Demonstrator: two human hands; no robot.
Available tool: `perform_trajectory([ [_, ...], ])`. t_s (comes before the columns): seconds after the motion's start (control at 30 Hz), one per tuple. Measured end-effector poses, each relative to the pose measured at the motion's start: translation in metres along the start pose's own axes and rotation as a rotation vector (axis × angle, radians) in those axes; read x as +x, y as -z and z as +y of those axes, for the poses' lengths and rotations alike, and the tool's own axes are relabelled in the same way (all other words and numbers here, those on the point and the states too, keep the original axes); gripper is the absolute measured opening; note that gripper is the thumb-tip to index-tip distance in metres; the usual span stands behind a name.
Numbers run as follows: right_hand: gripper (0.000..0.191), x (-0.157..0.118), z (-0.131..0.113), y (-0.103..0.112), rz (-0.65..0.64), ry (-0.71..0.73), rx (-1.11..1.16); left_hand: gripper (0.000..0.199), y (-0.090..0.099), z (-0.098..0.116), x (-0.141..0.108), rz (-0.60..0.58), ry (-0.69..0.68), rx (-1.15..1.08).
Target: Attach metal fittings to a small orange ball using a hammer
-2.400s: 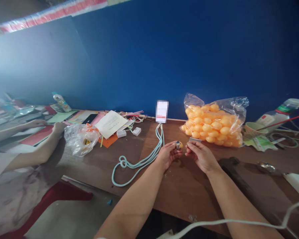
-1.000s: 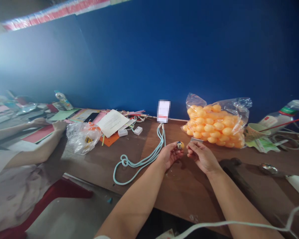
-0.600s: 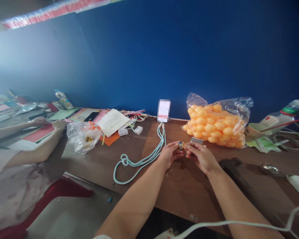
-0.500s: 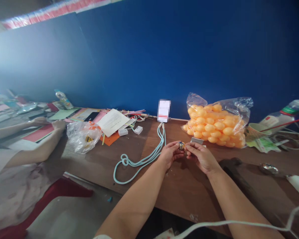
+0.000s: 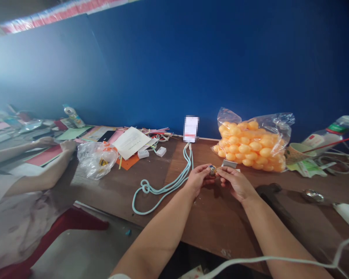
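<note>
Two bare forearms enter from the bottom edge, no watch, bracelet or rings visible. The left hand [image 5: 198,179] and right hand [image 5: 235,182] are both ungloved, with short plain nails as far as can be told. A sliver of white sleeve [image 5: 118,276] shows at the left arm near the lower edge. The right arm is uncovered all the way to the frame edge.
</note>
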State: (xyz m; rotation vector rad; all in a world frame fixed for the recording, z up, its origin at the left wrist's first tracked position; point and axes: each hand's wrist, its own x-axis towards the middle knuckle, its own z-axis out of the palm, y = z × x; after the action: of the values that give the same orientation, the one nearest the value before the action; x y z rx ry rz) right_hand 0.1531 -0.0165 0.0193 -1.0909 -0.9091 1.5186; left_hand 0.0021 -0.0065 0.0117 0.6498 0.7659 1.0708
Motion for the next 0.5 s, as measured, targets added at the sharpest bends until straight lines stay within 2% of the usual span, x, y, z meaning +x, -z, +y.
perform_trajectory([
  [0.5,0.022,0.0016,0.0006,0.0011,0.004,-0.033,0.028,0.033,-0.0002,-0.0018,0.0004,0.006,-0.049,0.037],
])
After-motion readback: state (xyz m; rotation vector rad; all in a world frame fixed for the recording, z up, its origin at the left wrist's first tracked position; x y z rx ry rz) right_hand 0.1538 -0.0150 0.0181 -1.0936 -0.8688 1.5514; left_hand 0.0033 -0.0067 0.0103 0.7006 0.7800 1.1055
